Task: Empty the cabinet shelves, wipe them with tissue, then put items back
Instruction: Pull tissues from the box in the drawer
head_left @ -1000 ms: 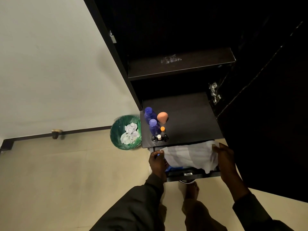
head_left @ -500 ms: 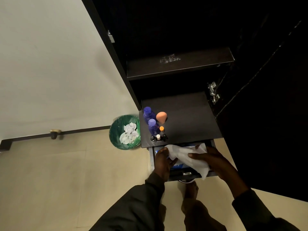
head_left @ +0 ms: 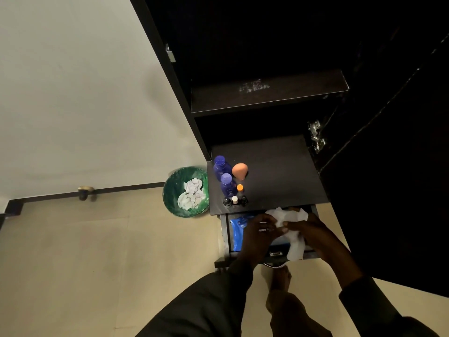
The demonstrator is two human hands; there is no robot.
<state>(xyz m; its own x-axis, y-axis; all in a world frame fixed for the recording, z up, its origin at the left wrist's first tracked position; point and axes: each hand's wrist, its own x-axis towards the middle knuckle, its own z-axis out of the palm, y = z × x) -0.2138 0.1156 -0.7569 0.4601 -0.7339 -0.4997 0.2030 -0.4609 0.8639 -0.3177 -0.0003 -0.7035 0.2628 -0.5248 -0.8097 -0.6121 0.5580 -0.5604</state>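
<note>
From my head camera, looking down: both my hands meet over the open drawer (head_left: pixel 224 235) at the foot of the dark cabinet (head_left: pixel 170 76). My left hand (head_left: pixel 258 235) and right hand (head_left: pixel 313 235) each have a curled grip pinching the same white tissue (head_left: pixel 290 218), which bunches between my fingertips and hangs down past my right palm. A blue packet (head_left: pixel 237 233) lies in the drawer just left of my left hand. On the lower shelf (head_left: pixel 279 171) above the drawer, two blue bottles (head_left: pixel 220 166) stand at the left edge beside a peach makeup sponge (head_left: pixel 239 170), with several small vials (head_left: pixel 235 200) in front. The upper shelf (head_left: pixel 267 93) carries a faint pale smudge. A green bin (head_left: pixel 173 190) holding crumpled tissues sits on the floor against the cabinet's left side.
</note>
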